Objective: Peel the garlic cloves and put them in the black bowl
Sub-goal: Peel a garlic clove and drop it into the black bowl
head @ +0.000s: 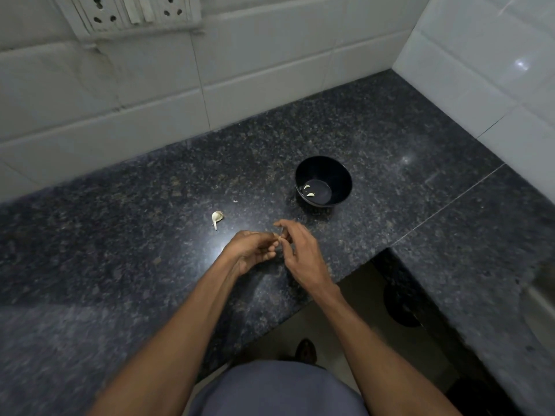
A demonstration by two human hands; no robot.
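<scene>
While my left hand [251, 249] and right hand [301, 253] meet fingertip to fingertip, pinching one small, mostly hidden garlic clove [277, 235], I note an unpeeled pale clove [216, 217] lying left; two peeled cloves [309, 190] sit inside the round black bowl [342, 178] on the speckled dark granite counter [120, 235].

A black bowl [323, 181] stands upright on the table, two pale peeled cloves [309, 190] lying in its bottom. Well to its left, an unpeeled clove [216, 217] with papery skin lies on the table. A small clove [278, 237], mostly hidden, is pinched between both hands.
</scene>
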